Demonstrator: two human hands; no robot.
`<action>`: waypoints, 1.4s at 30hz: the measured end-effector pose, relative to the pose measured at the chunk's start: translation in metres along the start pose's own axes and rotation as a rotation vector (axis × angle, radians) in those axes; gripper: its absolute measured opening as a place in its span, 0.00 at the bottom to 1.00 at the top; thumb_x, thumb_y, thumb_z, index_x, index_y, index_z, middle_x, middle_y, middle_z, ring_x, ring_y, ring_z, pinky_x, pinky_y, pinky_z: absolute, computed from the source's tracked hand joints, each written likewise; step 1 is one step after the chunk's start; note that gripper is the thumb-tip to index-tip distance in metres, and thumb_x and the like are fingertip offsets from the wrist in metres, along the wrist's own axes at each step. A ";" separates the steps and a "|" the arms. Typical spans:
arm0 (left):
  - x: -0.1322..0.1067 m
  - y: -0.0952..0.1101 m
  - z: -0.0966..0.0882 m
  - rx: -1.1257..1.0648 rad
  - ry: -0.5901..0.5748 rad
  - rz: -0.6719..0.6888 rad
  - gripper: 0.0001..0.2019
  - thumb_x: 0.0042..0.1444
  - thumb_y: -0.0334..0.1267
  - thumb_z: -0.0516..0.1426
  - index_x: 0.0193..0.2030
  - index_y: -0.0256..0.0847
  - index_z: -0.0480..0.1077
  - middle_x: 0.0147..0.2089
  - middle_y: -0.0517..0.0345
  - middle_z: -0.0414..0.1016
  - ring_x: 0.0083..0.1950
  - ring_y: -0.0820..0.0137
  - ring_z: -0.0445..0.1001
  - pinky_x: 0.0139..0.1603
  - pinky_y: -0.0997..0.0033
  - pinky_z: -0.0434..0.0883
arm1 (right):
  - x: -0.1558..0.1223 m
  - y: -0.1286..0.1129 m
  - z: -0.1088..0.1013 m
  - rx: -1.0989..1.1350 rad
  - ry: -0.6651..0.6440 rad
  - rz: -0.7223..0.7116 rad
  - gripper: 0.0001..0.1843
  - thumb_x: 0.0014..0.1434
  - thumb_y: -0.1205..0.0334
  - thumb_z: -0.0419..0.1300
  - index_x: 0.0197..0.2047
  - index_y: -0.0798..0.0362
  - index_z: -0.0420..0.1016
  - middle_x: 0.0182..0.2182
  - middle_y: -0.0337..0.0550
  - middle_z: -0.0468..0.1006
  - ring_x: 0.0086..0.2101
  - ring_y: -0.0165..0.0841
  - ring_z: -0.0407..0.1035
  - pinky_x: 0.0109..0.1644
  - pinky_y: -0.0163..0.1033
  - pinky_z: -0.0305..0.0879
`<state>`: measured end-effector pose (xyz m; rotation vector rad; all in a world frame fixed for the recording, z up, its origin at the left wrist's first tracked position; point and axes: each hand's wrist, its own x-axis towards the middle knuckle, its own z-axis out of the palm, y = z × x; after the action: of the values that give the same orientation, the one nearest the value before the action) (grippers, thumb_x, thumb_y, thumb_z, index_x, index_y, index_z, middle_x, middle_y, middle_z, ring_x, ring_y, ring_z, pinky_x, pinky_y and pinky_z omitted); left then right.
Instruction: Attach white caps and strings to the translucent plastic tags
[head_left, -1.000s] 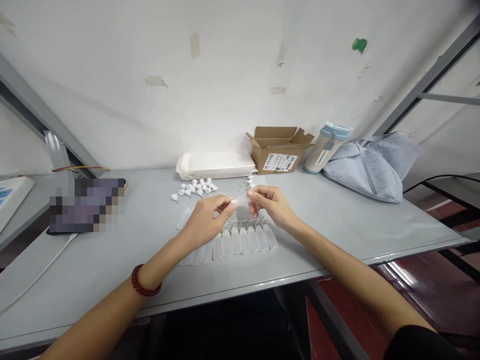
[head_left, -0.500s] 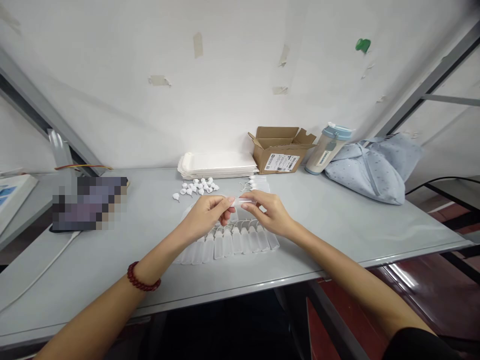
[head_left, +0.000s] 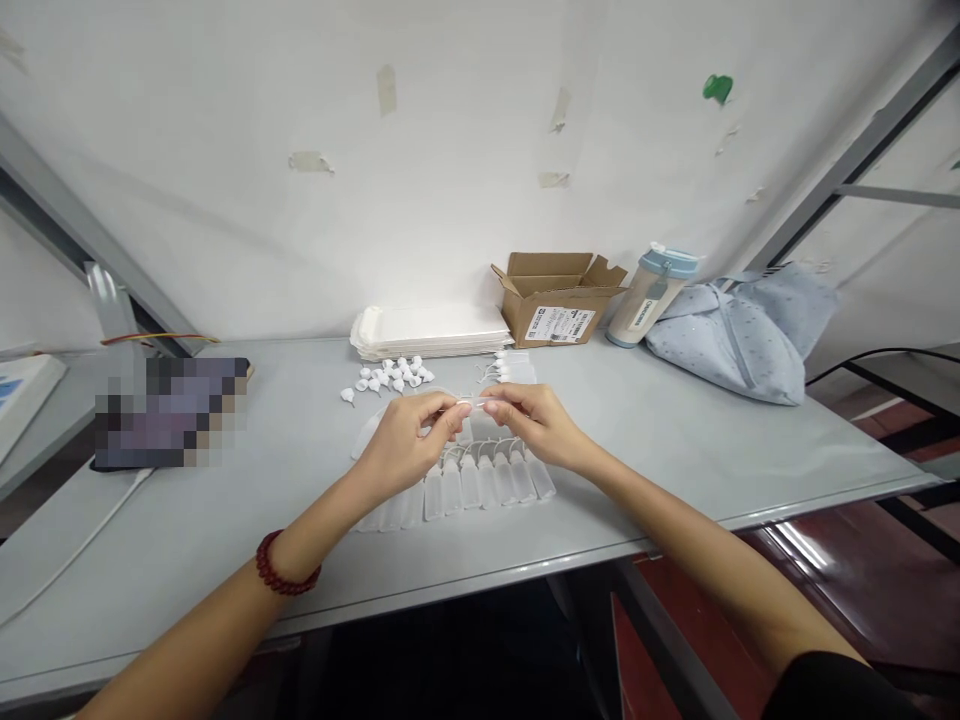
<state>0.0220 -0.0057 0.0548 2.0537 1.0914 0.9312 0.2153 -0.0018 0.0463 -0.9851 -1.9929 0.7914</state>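
Observation:
My left hand (head_left: 409, 440) and my right hand (head_left: 536, 422) meet above the grey table (head_left: 225, 520), both pinching one small clear plastic bottle (head_left: 474, 404) held level between the fingertips. Under the hands lies a row of several clear squeeze bottles (head_left: 480, 482) side by side. A scatter of small white caps (head_left: 390, 375) lies just beyond, left of the hands. A few more small white pieces (head_left: 504, 368) lie behind my right hand. A red bead bracelet (head_left: 281, 570) is on my left wrist.
A stack of white trays (head_left: 431, 330), an open cardboard box (head_left: 556, 298), a blue-lidded tumbler (head_left: 651, 295) and a light blue cloth bag (head_left: 742, 335) line the wall. A blurred-out dark object (head_left: 169, 410) with a white cable (head_left: 75, 550) lies at left.
Both hands stay together on the small bottle; the fingers have shifted slightly and the bottle now lies more level between them. Nothing else on the table has moved.

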 end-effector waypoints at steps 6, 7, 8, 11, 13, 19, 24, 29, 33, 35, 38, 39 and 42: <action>-0.001 -0.004 0.001 0.169 0.045 0.165 0.14 0.61 0.40 0.49 0.27 0.40 0.67 0.26 0.59 0.70 0.28 0.72 0.66 0.32 0.72 0.62 | 0.001 0.003 -0.003 0.169 -0.072 0.094 0.19 0.62 0.49 0.52 0.32 0.55 0.72 0.21 0.35 0.60 0.22 0.25 0.54 0.25 0.32 0.53; -0.001 -0.004 0.002 0.183 0.048 0.182 0.14 0.62 0.40 0.49 0.27 0.40 0.67 0.26 0.59 0.69 0.28 0.72 0.66 0.32 0.72 0.62 | 0.001 0.004 -0.003 0.199 -0.085 0.108 0.19 0.62 0.48 0.52 0.31 0.56 0.71 0.21 0.34 0.59 0.22 0.24 0.54 0.25 0.32 0.53; -0.001 -0.005 0.002 0.193 0.051 0.198 0.13 0.62 0.39 0.49 0.28 0.40 0.67 0.26 0.60 0.69 0.27 0.72 0.65 0.32 0.72 0.62 | 0.001 0.005 -0.003 0.230 -0.096 0.124 0.20 0.62 0.48 0.52 0.30 0.55 0.70 0.20 0.34 0.59 0.21 0.24 0.54 0.25 0.32 0.54; -0.002 -0.006 0.002 0.211 0.057 0.234 0.13 0.62 0.39 0.49 0.29 0.40 0.67 0.25 0.60 0.67 0.27 0.72 0.63 0.31 0.72 0.61 | 0.002 0.008 -0.003 0.332 -0.117 0.174 0.20 0.61 0.47 0.53 0.27 0.55 0.67 0.19 0.33 0.57 0.20 0.24 0.53 0.24 0.32 0.56; -0.002 -0.007 0.003 0.224 0.069 0.250 0.13 0.62 0.39 0.49 0.29 0.40 0.67 0.24 0.61 0.66 0.26 0.72 0.62 0.30 0.72 0.61 | 0.003 0.009 -0.002 0.416 -0.124 0.208 0.21 0.60 0.47 0.55 0.23 0.54 0.63 0.18 0.32 0.54 0.19 0.23 0.51 0.22 0.32 0.56; -0.001 -0.008 0.004 0.202 0.083 0.250 0.12 0.61 0.40 0.50 0.30 0.39 0.68 0.25 0.59 0.67 0.27 0.72 0.63 0.30 0.72 0.62 | 0.005 0.009 0.001 0.586 -0.150 0.280 0.24 0.57 0.47 0.57 0.20 0.53 0.56 0.18 0.30 0.52 0.18 0.21 0.47 0.19 0.30 0.53; 0.001 -0.005 0.001 0.065 0.009 0.059 0.13 0.60 0.43 0.51 0.31 0.39 0.71 0.28 0.59 0.71 0.30 0.71 0.68 0.29 0.74 0.64 | 0.004 0.009 0.003 0.475 -0.083 0.245 0.23 0.58 0.47 0.56 0.21 0.54 0.60 0.17 0.31 0.57 0.18 0.22 0.52 0.23 0.32 0.55; 0.004 -0.006 -0.002 -0.127 -0.002 -0.122 0.17 0.59 0.48 0.51 0.28 0.38 0.72 0.28 0.58 0.74 0.30 0.72 0.72 0.33 0.74 0.69 | 0.004 0.007 0.001 0.348 -0.021 0.185 0.17 0.58 0.49 0.57 0.32 0.56 0.72 0.20 0.34 0.65 0.21 0.23 0.57 0.25 0.32 0.56; 0.008 -0.010 -0.002 -0.228 0.029 -0.168 0.16 0.58 0.47 0.53 0.28 0.38 0.72 0.27 0.58 0.74 0.28 0.72 0.72 0.32 0.74 0.70 | 0.003 0.006 0.000 0.338 -0.007 0.192 0.17 0.56 0.50 0.59 0.40 0.57 0.75 0.24 0.37 0.70 0.21 0.23 0.59 0.25 0.32 0.57; 0.009 -0.011 -0.003 -0.251 0.036 -0.175 0.16 0.58 0.46 0.53 0.27 0.38 0.72 0.26 0.58 0.74 0.28 0.73 0.72 0.31 0.74 0.71 | 0.003 0.006 0.001 0.336 0.008 0.202 0.18 0.56 0.51 0.60 0.41 0.57 0.75 0.24 0.38 0.72 0.22 0.24 0.60 0.26 0.32 0.58; 0.010 -0.011 -0.005 -0.250 0.046 -0.192 0.16 0.56 0.46 0.55 0.24 0.37 0.72 0.25 0.58 0.74 0.27 0.73 0.72 0.30 0.74 0.70 | 0.002 0.008 0.002 0.315 0.034 0.207 0.18 0.55 0.51 0.60 0.42 0.57 0.76 0.24 0.39 0.73 0.23 0.24 0.62 0.27 0.32 0.59; 0.010 -0.010 -0.006 -0.248 0.058 -0.200 0.15 0.56 0.45 0.55 0.25 0.37 0.72 0.26 0.58 0.74 0.27 0.73 0.72 0.30 0.74 0.71 | 0.003 0.009 0.002 0.306 0.047 0.207 0.18 0.56 0.51 0.60 0.42 0.57 0.76 0.24 0.39 0.73 0.23 0.25 0.62 0.28 0.32 0.60; 0.011 -0.011 -0.010 -0.217 0.117 -0.246 0.14 0.54 0.45 0.56 0.27 0.37 0.73 0.27 0.57 0.75 0.28 0.72 0.72 0.31 0.73 0.71 | 0.004 0.013 0.001 0.269 0.094 0.214 0.19 0.56 0.50 0.59 0.43 0.57 0.75 0.25 0.39 0.74 0.23 0.25 0.63 0.28 0.33 0.61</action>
<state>0.0141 0.0105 0.0550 1.6663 1.2153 1.0045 0.2176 0.0085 0.0370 -1.0635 -1.6666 1.0777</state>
